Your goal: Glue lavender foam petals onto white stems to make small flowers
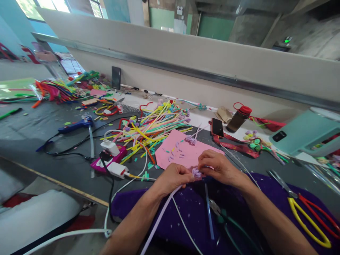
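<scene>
My left hand (176, 177) is closed in a pinch on a small lilac pipe-cleaner flower (196, 172) of looped petals. A long lilac stem (159, 221) trails from beneath that hand toward the lower edge. Opposite it, the bent fingers of my right hand (219, 166) pinch the flower's other side; the exact fingertip contact is partly hidden. Behind both hands lies a pink sheet (170, 150) strewn with short lilac and green pieces. Another lilac flower cluster (191, 140) rests on that sheet. Below my right hand, a translucent bluish stick (209, 209) points downward.
Pliers (221, 216) and large scissors (294, 194) lie on purple cloth (183, 212). Leftward are a purple power strip (120, 156), cords and a blue glue gun (77, 125). Colored pipe cleaners (151, 127), a phone (217, 127), a bottle (239, 118) and a mint-green container (305, 131) stand behind.
</scene>
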`<state>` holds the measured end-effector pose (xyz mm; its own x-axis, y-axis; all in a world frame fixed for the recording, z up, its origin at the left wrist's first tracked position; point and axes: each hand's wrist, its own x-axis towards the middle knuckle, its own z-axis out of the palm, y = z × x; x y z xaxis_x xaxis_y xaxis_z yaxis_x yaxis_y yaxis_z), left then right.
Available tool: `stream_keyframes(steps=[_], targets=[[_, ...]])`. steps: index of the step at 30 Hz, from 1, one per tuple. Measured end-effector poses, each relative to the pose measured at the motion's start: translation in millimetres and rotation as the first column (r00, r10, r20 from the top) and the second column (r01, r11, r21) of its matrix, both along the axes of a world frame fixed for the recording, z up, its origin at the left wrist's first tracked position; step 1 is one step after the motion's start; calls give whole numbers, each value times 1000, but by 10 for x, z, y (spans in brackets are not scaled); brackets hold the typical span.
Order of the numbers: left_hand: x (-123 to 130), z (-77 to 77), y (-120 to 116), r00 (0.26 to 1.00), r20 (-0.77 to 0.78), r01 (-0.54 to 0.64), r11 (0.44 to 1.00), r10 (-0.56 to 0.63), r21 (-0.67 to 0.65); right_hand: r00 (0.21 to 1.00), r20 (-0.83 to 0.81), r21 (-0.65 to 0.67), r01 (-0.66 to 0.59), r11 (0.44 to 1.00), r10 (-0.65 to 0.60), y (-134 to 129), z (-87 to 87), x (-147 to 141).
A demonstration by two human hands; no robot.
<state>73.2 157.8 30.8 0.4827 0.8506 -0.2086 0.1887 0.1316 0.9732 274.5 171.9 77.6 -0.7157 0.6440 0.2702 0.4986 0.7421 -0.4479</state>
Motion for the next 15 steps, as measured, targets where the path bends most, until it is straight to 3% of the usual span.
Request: stream_keyframes(steps=[6,11,15], targets=[[-25,31,17,999,26,-48,999,47,2,978,-205,-69,28,997,-42,-11,103,110],[-28,97,5,963,219,-138,986,154,-89,917,-370,-92,122,988,-148,-15,147,149],[-53,98,-9,891,375,-191,961,255,-199,902,-374,-181,156,971,-214,-31,79,42]])
